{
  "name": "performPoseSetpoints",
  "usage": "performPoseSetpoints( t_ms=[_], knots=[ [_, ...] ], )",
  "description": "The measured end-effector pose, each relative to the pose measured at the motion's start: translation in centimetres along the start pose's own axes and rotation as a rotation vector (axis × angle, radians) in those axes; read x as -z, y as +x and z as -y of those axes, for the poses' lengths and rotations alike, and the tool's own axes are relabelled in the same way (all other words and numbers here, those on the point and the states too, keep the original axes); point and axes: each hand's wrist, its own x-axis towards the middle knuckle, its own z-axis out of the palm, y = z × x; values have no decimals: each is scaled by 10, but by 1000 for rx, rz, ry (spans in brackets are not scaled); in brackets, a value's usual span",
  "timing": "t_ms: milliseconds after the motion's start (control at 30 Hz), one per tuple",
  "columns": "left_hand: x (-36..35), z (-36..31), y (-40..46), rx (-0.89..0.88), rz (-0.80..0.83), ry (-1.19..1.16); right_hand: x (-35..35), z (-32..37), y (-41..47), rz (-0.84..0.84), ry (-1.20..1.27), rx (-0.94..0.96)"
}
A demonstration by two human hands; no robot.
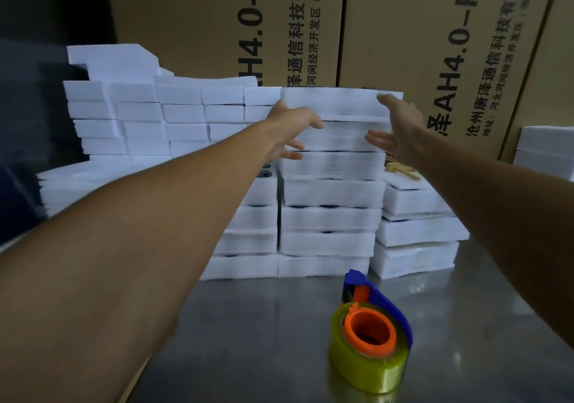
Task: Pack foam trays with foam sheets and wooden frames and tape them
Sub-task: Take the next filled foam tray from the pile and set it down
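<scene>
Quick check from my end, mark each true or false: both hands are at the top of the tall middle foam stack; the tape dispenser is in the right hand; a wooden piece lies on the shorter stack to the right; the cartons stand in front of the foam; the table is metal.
1. Both hands are at the top of the middle foam stack. True: the left hand and right hand flank its top trays.
2. The tape dispenser is in the right hand. False: it sits on the table, untouched.
3. A wooden piece lies on the shorter right stack. True.
4. The cartons stand in front of the foam. False: they stand behind it.
5. The table is metal. True: it looks like shiny steel.
</scene>
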Motion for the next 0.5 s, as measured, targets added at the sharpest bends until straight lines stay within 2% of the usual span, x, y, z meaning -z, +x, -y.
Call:
performPoseSetpoints(
  t_ms=[200, 333, 500],
  knots=[
    [-3, 4, 4, -15, -58, -193, 4, 9, 8, -67, 67, -47],
    [-3, -1, 3, -43, -83, -255, 3, 21, 5, -139, 100, -137],
    [-2, -1, -5, -55, -156, -320, 1, 22, -9, -142, 100, -129]
  ],
)
